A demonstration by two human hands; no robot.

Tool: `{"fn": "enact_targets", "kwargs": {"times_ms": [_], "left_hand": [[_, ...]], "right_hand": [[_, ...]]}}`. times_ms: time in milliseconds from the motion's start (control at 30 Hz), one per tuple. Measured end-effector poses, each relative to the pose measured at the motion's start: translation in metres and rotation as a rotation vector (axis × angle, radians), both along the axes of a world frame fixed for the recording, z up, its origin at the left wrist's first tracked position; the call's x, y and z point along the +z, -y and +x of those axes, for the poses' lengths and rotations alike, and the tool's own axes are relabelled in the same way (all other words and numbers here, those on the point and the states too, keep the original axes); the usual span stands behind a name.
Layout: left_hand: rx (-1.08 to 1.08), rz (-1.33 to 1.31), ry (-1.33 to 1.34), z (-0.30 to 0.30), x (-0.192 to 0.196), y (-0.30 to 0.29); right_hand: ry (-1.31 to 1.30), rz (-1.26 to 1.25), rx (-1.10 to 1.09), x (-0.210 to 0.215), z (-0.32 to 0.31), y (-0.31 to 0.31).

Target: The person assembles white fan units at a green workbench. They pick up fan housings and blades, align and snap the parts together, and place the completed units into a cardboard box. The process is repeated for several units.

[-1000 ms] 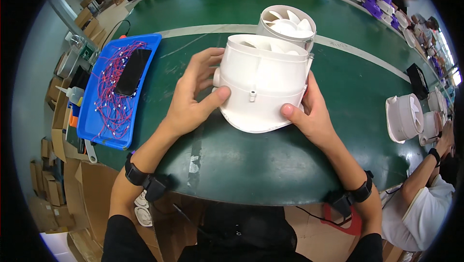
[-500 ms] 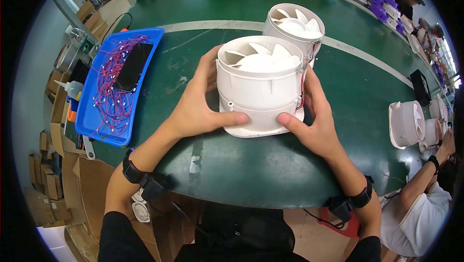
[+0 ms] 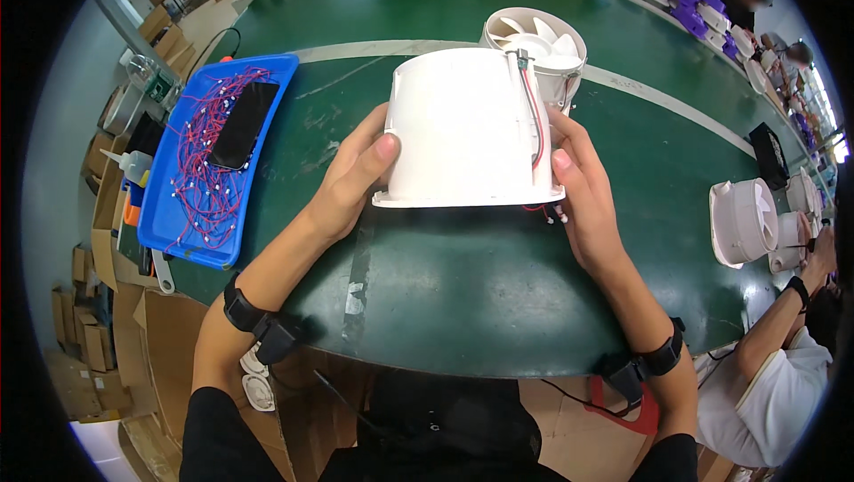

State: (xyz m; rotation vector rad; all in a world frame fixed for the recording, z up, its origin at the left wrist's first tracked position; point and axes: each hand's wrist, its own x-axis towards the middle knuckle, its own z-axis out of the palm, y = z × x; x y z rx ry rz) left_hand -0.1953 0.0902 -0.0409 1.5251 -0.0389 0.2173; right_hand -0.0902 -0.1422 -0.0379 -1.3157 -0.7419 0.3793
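Note:
Between my two hands I hold a white round fan housing (image 3: 458, 131), tilted so its smooth side wall faces me and its blades are out of sight. Red and black wires (image 3: 536, 126) run down its right side, with small white plugs hanging below the flange. My left hand (image 3: 356, 166) is closed on the left wall, thumb on the front. My right hand (image 3: 580, 180) grips the right edge beside the wires, its fingers partly hidden behind. Just beyond stands a second white fan (image 3: 539, 42), upright with its blades showing.
A blue tray (image 3: 233, 246) at the left holds red wires (image 3: 200, 184) and a black phone (image 3: 245, 126). A small squeeze bottle (image 3: 133, 164) sits left of it. More white fans (image 3: 744, 220) and a black box (image 3: 769, 155) lie at right, near a co-worker's arm (image 3: 774, 322).
The fan housing has turned and tipped in my hands: its blades faced up before, and now its side wall and wires face me. Both hands have shifted their grip along the sides.

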Motion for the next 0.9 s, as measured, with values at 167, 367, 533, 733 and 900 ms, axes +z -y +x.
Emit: {"fn": "enact_targets", "kwargs": {"times_ms": [167, 367, 533, 733, 900], "left_hand": [[-0.019, -0.029, -0.023, -0.002, 0.003, 0.002], [-0.157, -0.076, -0.097, -0.007, 0.006, 0.000], [-0.101, 0.041, -0.070, -0.007, 0.003, 0.004], [-0.121, 0.166, -0.033, -0.004, 0.007, -0.003], [-0.213, -0.012, -0.082, -0.006, -0.003, -0.005]], "right_hand": [[-0.051, 0.025, 0.046, -0.001, 0.003, 0.001], [-0.065, -0.006, 0.180, -0.006, 0.000, 0.004], [-0.087, 0.007, 0.195, -0.004, -0.001, 0.004], [-0.095, 0.013, 0.184, -0.006, -0.001, 0.003], [-0.002, 0.005, 0.171, -0.010, -0.002, 0.003]]}}
